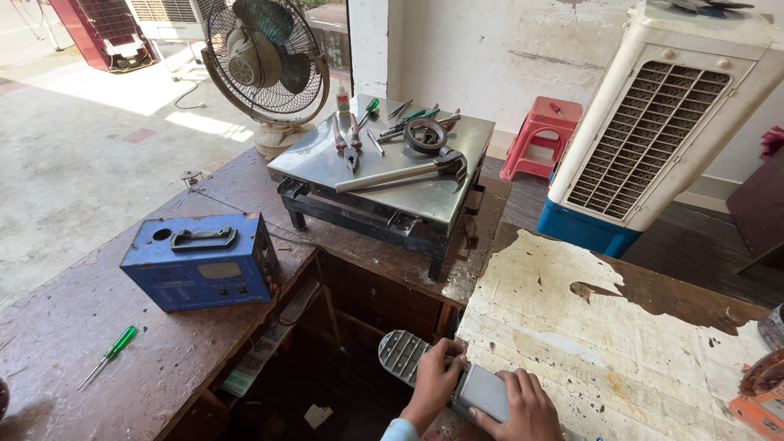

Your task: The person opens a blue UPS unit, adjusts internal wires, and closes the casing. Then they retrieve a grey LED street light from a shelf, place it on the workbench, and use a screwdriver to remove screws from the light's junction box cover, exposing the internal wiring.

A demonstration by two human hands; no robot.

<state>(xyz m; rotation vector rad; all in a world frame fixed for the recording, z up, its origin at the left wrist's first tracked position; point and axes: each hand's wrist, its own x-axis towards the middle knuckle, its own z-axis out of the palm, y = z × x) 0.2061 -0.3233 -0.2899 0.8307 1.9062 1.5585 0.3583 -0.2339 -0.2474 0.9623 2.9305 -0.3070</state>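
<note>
Both hands at the bottom edge of the view, on a grey metal device [482, 390] lying at the near corner of the white peeling worktop [621, 327]. Left hand [435, 384] curled around the device's left end, fingers wrapped over the top, closed on it. Right hand [523, 407] laid flat over the grey block, fingers bent down along its near side, pressing or holding; grip depth underneath not visible. A ribbed grey plate [400, 353] sticks out from the device's left end, hanging past the worktop edge over the gap below.

Further back, centre: steel-topped stand [408, 192] on the brown bench, carrying a hammer [404, 173] lying diagonally, head to the right, a roll of tape [425, 135] just behind the head, pliers [349, 145] to the left, several green-handled screwdrivers [408, 118] at the rear, and a small bottle [343, 100] at the back left corner.

Left: blue metal box [200, 261] with a black handle on top, sitting on the brown bench [98, 327]. A green-handled screwdriver [110, 355] lies alone in front of it, well apart from the hands.

Background: table fan [265, 61] on the floor behind the stand, white and blue air cooler [661, 122] right, red plastic stool [541, 135] beside it. Orange object [759, 408] partly cut off at the right edge.
</note>
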